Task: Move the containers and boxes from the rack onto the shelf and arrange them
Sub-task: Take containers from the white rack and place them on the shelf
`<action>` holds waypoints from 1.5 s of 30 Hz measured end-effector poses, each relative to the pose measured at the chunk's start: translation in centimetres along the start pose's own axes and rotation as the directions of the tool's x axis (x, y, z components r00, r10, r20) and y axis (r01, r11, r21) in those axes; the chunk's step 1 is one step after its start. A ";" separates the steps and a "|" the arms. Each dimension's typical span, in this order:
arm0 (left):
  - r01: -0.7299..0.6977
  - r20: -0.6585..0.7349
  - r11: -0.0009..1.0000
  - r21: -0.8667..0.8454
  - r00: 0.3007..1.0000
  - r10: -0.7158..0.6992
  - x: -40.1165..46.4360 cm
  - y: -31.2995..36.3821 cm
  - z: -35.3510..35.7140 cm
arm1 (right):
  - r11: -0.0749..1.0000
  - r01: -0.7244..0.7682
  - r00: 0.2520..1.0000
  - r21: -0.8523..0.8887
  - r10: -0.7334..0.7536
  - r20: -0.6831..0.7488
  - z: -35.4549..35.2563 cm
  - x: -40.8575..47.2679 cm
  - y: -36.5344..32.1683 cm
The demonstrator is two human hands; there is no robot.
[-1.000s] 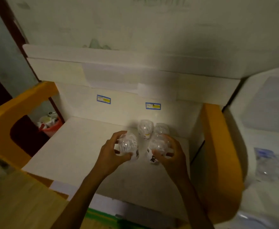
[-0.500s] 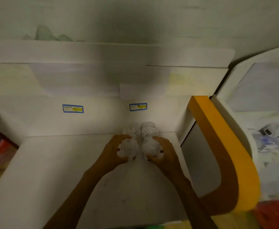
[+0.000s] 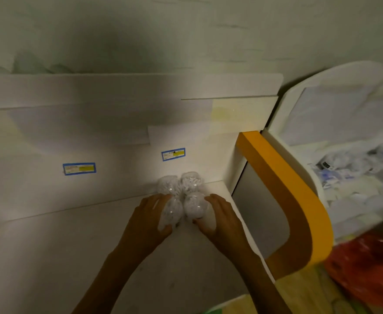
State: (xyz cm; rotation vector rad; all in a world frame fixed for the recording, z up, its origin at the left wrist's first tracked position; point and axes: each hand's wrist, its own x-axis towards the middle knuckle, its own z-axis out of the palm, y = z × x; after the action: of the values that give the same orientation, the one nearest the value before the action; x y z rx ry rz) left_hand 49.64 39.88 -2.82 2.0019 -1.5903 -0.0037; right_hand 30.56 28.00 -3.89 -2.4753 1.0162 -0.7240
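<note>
White shelf (image 3: 50, 257): left hand (image 3: 148, 219) and right hand (image 3: 222, 219) each grip an upright jar (image 3: 173, 211), two more just beyond, wall edge near right hand.

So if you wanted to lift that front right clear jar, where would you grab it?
Probably round its bulging middle, from the right, as the right hand does. The front right jar has neighbours against its left and back.

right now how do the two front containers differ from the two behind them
The front containers are each gripped, one by the left hand, one by the right hand; the back containers stand untouched. The front pair sits nearer the shelf edge, the back pair against its rear wall. All four look clear and crinkly.
</note>
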 end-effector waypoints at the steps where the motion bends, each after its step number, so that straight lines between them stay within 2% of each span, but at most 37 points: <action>1: -0.017 -0.010 1.000 0.012 1.000 0.018 -0.1 0.5 -0.3 | 1.000 -0.010 1.000 -0.019 0.010 -0.022 -0.9 -0.9 -0.4; 6: -0.162 0.030 0.986 0.049 0.987 0.160 -0.5 4.8 -0.9 | 0.988 -0.066 0.996 -0.136 0.057 -0.066 -5.4 -5.1 -1.2; 10: -0.283 0.095 0.958 0.031 0.955 0.279 -0.2 9.8 -0.3 | 0.975 -0.066 0.990 -0.214 0.037 -0.137 -10.9 -8.3 -1.5; 17: -0.464 0.117 0.885 -0.025 0.878 0.464 -1.4 20.7 1.5 | 0.956 -0.170 0.966 -0.237 0.115 -0.232 -18.6 -15.6 0.9; 25: -0.504 0.106 0.863 -0.036 0.857 0.504 -4.4 33.2 5.5 | 0.913 -0.297 0.938 -0.279 0.224 -0.266 -26.3 -24.2 9.9; 32: -0.529 0.188 0.849 0.001 0.834 0.519 -3.3 42.2 11.8 | 0.862 -0.393 0.910 -0.320 0.314 -0.271 -31.8 -29.3 18.0; 42: -0.512 0.186 0.856 -0.075 0.836 0.516 4.4 49.3 20.2 | 0.846 -0.441 0.891 -0.300 0.371 -0.263 -36.8 -27.2 30.3; 45: -0.517 0.180 0.856 -0.020 0.840 0.512 8.3 51.0 22.6 | 0.845 -0.429 0.899 -0.320 0.366 -0.238 -38.1 -24.2 34.6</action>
State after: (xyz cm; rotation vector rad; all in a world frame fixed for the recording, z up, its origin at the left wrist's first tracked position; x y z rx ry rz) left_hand -1.23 16.39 3.26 1.5647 -2.2163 0.0481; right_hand -25.00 17.03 1.32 -2.3877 1.8129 -0.6589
